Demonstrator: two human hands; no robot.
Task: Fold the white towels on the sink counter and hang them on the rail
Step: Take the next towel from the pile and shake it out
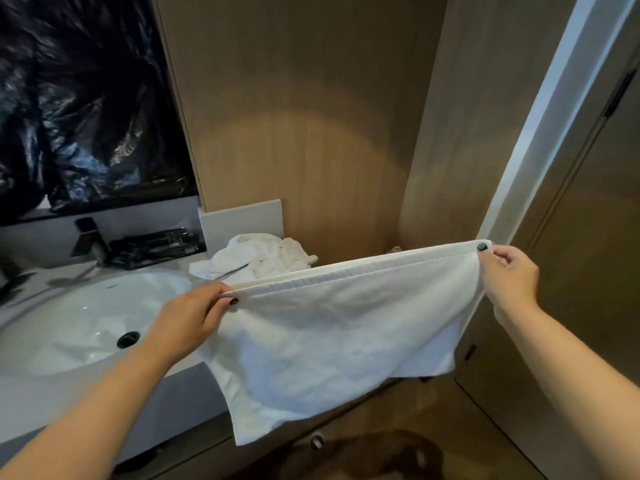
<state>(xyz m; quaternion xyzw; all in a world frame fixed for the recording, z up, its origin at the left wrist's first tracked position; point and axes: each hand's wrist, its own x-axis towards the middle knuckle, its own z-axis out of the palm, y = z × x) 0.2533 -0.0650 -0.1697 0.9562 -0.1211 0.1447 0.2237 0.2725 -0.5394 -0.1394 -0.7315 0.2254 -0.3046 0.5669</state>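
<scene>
**Towel stretched between both hands, fold half done**

Left hand (187, 317) pinched the left top corner of the white towel (332, 341), thumb on front, fingers curled behind. Right hand (509, 275) pinched the right top corner the same way. Both hands were clamped on cloth, neither spread. The towel was held in the air, clear of the desk (31, 282), hanging in front of its edge beside the sink (86, 327). It looked already doubled: two hems ran side by side along the top edge.

Long axis ran left to right between the hands, tilted, with the right end higher and further away than the left. The top edge was taut; the body drooped down and toward the camera, and the lower left corner hung lowest.

A second towel, crumpled (256, 258), lay on the desk at the back corner against the wall, still unfolded. A dark tap (88, 239) and a black tray (156, 247) sat behind the sink. The rail was not in view, so I could not tell how far the carry would be.

Risks, as a judgement:
- two layers held by thumb pinch only, so the back layer could slip and the hems go out of line
- the slack bottom hung uneven, so the next fold might come out skewed
- the low corner could drag on the desk edge or dip into the sink and get wet
- the uneven height of the hands could put a slanted crease in the fold
</scene>
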